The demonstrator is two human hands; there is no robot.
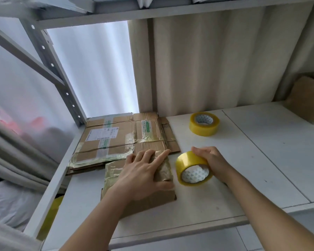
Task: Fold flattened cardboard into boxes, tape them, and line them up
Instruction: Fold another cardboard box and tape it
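Two hands: I see both of them low over the white worktop (261, 160), each one reaching in from the bottom of the view.
Left hand (143, 171): it lies flat on top of the small box, fingers straight and spread a little, pressing down. It does not wrap round anything.
Right hand (209, 160): its fingers curl over the top of the near tape roll and hold it.
Small box (138, 196): brown cardboard with shiny old tape on it. It sits near the front of the worktop, under my left hand, with its far edge touching the pile of flat cardboard.
Near tape roll (193, 169): yellow, tipped up on its edge so I can see the hole in the middle. It is just beside the right side of the small box.
Far tape roll (204, 123): yellow too. It lies flat near the back of the worktop, well apart from my hands.
Flat cardboard (120, 136): a pile of flattened boxes with labels and tape, in the back left corner of the worktop.
Brown box (308, 104): it sits at the far right edge, only partly in view.
Curtain (207, 60): pale and wavy, hanging behind the worktop.
Metal frame (49, 57): grey with holes, on the left side.
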